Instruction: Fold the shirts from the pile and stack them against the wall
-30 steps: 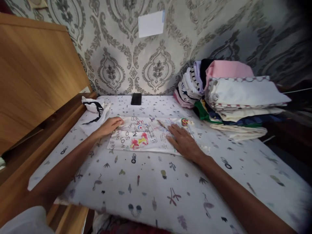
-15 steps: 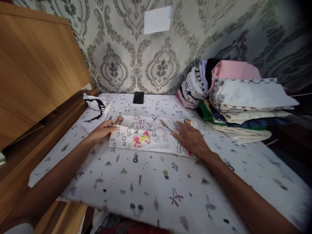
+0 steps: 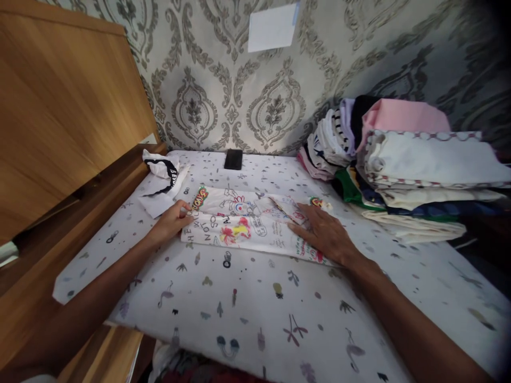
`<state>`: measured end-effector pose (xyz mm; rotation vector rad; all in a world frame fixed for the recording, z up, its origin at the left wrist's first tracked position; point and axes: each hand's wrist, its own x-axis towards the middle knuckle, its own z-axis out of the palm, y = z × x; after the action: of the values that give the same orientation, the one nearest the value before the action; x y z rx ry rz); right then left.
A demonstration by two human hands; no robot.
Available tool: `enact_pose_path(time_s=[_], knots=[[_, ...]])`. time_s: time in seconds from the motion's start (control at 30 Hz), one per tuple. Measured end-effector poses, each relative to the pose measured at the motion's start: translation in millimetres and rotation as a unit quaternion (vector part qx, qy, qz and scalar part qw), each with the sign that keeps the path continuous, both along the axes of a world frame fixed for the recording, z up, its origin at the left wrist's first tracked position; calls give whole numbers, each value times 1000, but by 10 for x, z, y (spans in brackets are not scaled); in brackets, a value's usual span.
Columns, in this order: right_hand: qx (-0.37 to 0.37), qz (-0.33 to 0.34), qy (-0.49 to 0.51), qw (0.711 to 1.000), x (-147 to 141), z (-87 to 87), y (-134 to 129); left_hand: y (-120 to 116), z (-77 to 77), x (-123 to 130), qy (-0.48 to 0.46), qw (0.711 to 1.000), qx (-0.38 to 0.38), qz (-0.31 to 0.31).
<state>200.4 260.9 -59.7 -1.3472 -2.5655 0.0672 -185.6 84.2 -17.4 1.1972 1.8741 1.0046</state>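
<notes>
A white cloth with coloured drawings and lettering (image 3: pixel 239 226) lies folded into a wide strip on a patterned white sheet (image 3: pixel 239 298). At its left end, my left hand (image 3: pixel 172 221) pinches the edge between thumb and fingers. My right hand (image 3: pixel 325 234) rests on the right part of the cloth, palm down, its fingers apart. A crease slants across the fabric beside the right fingertips. Colourful patches show at both upper corners.
Folded clothes (image 3: pixel 423 159) are piled at the back right. A small black object (image 3: pixel 233 159) lies near the wall. A crumpled white garment with a black band (image 3: pixel 162 173) is at the back left, beside a wooden cabinet (image 3: pixel 67 96).
The whole view has shifted a little, so most things appear further right. Both hands remain at the cloth's ends, and the left end's upper layer looks slightly changed near my left fingers.
</notes>
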Motion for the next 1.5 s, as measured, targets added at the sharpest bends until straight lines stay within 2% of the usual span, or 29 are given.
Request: enact_pose_path(time_s=[0.13,0.33,0.47,0.57,0.63,0.7,0.77,0.83,0.9,1.03,1.1,1.17,1.23,1.3,1.37,1.43,1.5], knots=[[17,34,4,999,25,5,-46,-91,87,110,67,997,24,-19],[84,59,-5,995,13,46,-184,-219,112,131,135,990,-30,-36],[77,93,-15,993,5,98,-252,-257,95,81,207,975,-66,-44],[73,106,-9,992,-51,156,-321,-284,138,159,321,944,-75,-33],[77,132,2,988,-160,190,-396,-280,156,274,417,908,-34,-28],[77,175,6,981,-333,204,-498,-243,129,402,477,876,43,-62],[70,221,2,973,-534,187,-614,-182,48,494,489,855,103,-136],[58,252,-5,966,-708,144,-723,-130,-67,514,481,841,122,-215],[44,264,-11,963,-807,96,-805,-119,-177,458,474,833,104,-264],[26,268,-16,963,-807,73,-865,-225,-278,238,453,848,53,-271],[16,270,-16,963,-806,114,-879,-248,-262,122,420,865,57,-267],[4,267,-18,964,-876,186,-920,-166,-208,2,366,893,88,-246],[-8,265,-15,964,-1037,283,-1007,52,-123,-129,302,924,127,-196],[-19,272,-7,962,-1273,389,-1134,376,-32,-264,255,950,127,-127],[-29,285,-3,958,-1540,480,-1282,727,36,-381,239,968,55,-57],[-29,298,-4,954,-1786,534,-1420,1020,67,-461,235,971,12,-31],[-19,308,-8,951,-1978,549,-1525,1211,67,-502,231,972,-7,-29]])
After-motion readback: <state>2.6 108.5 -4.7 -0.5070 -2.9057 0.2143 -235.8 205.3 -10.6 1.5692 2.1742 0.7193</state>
